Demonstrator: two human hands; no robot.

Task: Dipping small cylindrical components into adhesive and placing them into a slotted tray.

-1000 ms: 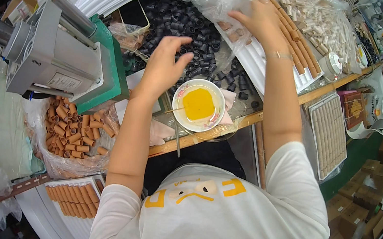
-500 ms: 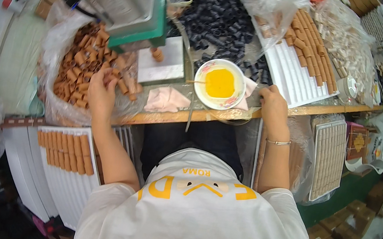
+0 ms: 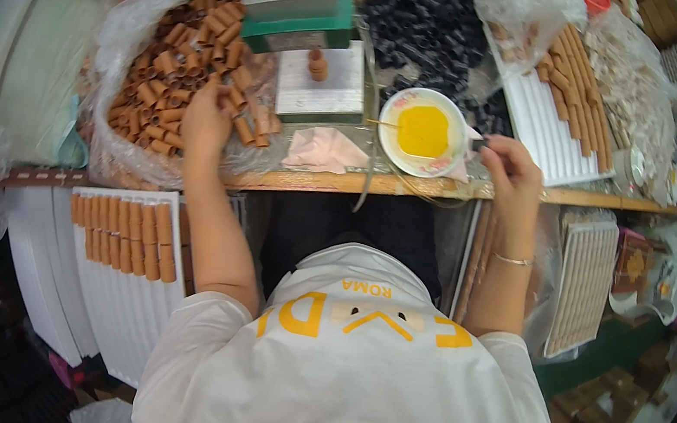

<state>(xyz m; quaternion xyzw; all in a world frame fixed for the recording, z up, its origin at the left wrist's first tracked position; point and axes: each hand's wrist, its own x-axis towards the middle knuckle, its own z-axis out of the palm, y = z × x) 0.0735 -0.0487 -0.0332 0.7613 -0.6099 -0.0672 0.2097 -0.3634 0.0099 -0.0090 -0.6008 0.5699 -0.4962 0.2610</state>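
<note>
My left hand point(image 3: 207, 117) is at the right side of a pile of short brown tubes point(image 3: 163, 108), its fingers bent together at the tips. Whether a tube is between them is hidden. Right of the bowl, my right hand point(image 3: 513, 166) pinches a small black tube piece point(image 3: 478, 145) just above the bench edge. The white bowl point(image 3: 386, 142) holds yellow liquid, and a thin stick point(image 3: 381, 122) leans over its left rim. A brown tube piece point(image 3: 317, 66) stands upright on the metal plate point(image 3: 333, 102) of a green and grey press point(image 3: 297, 17).
Many black pieces point(image 3: 427, 28) lie behind the bowl. A white ribbed tray point(image 3: 538, 106) with rows of brown tubes stands at the right. Pink cloth point(image 3: 326, 150) lies by the wooden bench edge point(image 3: 317, 182). Another tray point(image 3: 113, 314) with brown tubes sits below left.
My right hand has lifted slightly, and a black tube piece now shows in its fingers. My left hand stays at the brown pile. The whole view has shifted, with the bench items sitting further right.
</note>
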